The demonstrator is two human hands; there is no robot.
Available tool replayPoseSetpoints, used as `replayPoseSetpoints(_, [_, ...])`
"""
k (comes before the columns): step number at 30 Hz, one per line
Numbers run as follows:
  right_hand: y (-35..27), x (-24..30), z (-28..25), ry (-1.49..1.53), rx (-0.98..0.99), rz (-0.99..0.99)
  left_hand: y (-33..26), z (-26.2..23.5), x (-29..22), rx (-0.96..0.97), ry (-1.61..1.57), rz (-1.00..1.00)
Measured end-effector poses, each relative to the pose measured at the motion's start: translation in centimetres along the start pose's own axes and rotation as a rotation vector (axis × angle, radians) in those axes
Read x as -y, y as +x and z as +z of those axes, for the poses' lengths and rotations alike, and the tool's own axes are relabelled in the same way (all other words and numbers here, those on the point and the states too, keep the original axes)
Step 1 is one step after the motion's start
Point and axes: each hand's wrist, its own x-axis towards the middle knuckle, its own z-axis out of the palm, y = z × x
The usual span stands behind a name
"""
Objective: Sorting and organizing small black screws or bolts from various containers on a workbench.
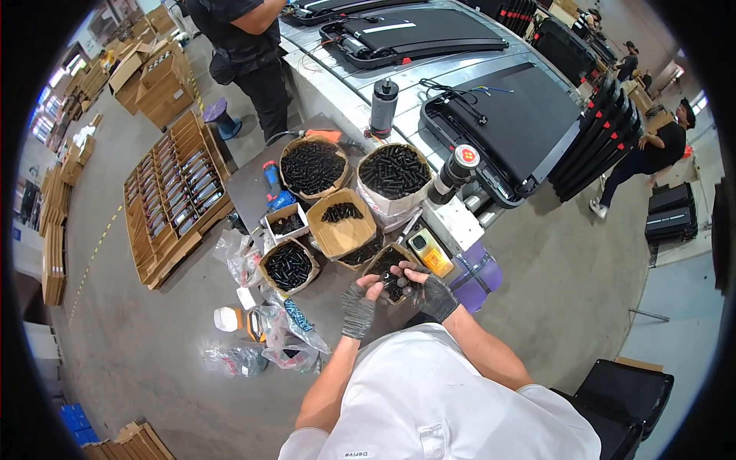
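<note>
My left hand [359, 308] and my right hand [435, 296], both in dark fingerless gloves, meet over a small open cardboard box [394, 246] of little black parts. The left thumb and fingertips are pinched together. Close beside them, the right fingers curl inward at the box. Whatever lies between the fingertips is too small and dark to name. A phone [432, 255] with a yellow back lies just right of the box. Behind my hands stand a shallow carton [336, 244] with a few black pieces and a box of black cylindrical parts [288, 266].
Two fuller boxes of black parts [313, 166] [393, 170] and a blue power drill [274, 184] stand farther back. Dark cylinders [384, 111] [454, 176] rise near black panels [510, 123]. Plastic bags [295, 337] lie left; a purple case [477, 282] sits right. A person [249, 61] stands across.
</note>
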Motion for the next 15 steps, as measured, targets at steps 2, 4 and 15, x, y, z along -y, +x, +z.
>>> replayPoseSetpoints(2, [-0.1,0.0,0.5,0.012,0.000,0.013,-0.1,0.1,-0.3,-0.001,-0.029,-0.006])
replayPoseSetpoints(4, [-0.3,-0.1,1.2,0.023,0.002,0.029,0.0,0.1,-0.2,-0.021,-0.020,0.006])
replayPoseSetpoints(15, [0.0,-1.4,0.4,-0.041,-0.005,-0.065,-0.1,0.9,-0.5,-0.119,-0.016,0.033])
